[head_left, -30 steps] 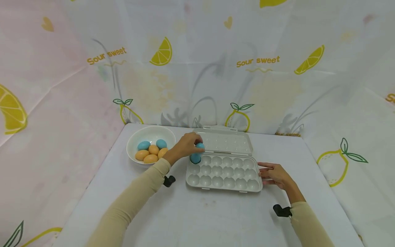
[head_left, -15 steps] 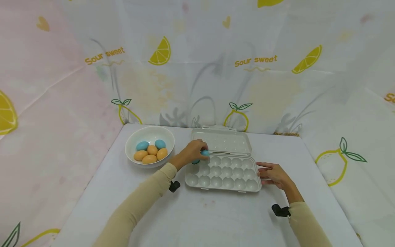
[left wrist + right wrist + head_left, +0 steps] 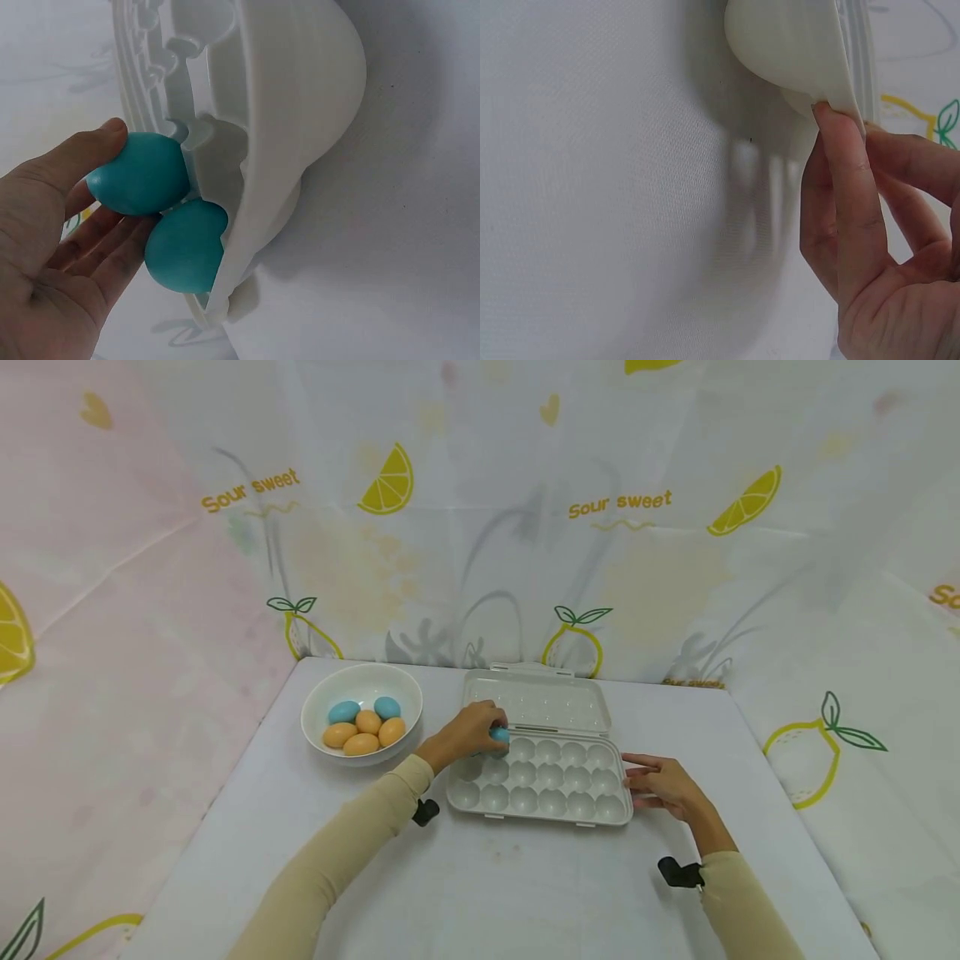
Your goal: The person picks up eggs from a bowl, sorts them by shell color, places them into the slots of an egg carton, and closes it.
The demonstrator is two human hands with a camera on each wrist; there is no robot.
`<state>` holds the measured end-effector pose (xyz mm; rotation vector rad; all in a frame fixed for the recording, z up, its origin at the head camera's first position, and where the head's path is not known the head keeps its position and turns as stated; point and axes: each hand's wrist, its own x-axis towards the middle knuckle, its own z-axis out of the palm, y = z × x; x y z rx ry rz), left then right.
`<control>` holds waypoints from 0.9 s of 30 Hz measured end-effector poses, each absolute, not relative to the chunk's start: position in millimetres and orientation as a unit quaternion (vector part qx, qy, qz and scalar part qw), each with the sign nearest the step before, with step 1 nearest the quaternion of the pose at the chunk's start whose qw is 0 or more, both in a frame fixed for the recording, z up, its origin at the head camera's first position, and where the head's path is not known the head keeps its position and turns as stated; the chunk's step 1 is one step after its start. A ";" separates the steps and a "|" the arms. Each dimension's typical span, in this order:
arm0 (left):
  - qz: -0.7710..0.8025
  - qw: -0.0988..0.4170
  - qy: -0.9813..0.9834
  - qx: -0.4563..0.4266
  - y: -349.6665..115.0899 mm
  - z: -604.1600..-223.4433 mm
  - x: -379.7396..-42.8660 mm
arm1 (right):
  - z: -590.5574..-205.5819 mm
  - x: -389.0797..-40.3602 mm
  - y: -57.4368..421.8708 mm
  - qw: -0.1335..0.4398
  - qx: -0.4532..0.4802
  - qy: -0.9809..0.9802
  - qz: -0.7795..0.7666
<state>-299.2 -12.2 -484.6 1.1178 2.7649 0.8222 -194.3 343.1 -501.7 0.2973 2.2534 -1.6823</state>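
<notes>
A: Since a second ago, the left hand (image 3: pixel 468 731) is bringing its blue egg (image 3: pixel 139 176) lower and rightward, from above the tray's back-left corner to the second place in the back row.

B: How is it holding on?

A: Thumb and fingers are pinching the egg, just beside a seated blue egg (image 3: pixel 184 247) that is occupying the corner.

B: And the right hand (image 3: pixel 667 789)?

A: Its fingers are staying spread, touching the right end of the white egg tray (image 3: pixel 549 775), probably steadying it.

B: So which step are we watching?

A: I'm judging it as seating the egg; whether it's resting fully, I'm not able to tell.

B: Next?

A: That seems to be calling for settling it without nudging its neighbour, then loosening the pinch. Two blue eggs (image 3: pixel 344 712) and four orange eggs (image 3: pixel 361 744) are lying in the white bowl (image 3: pixel 315 697).
</notes>
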 end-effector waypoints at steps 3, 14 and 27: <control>0.263 0.027 0.894 0.363 -11.2 -486.2 -300.1 | -500.8 -194.7 343.0 0.158 0.104 0.788 -0.586; 0.230 0.034 0.896 0.378 -8.4 -489.3 -298.5 | -501.6 -195.8 343.4 0.159 0.108 0.786 -0.587; 0.213 -0.046 0.887 0.408 -24.0 -473.5 -300.0 | -500.9 -194.2 343.4 0.160 0.106 0.787 -0.586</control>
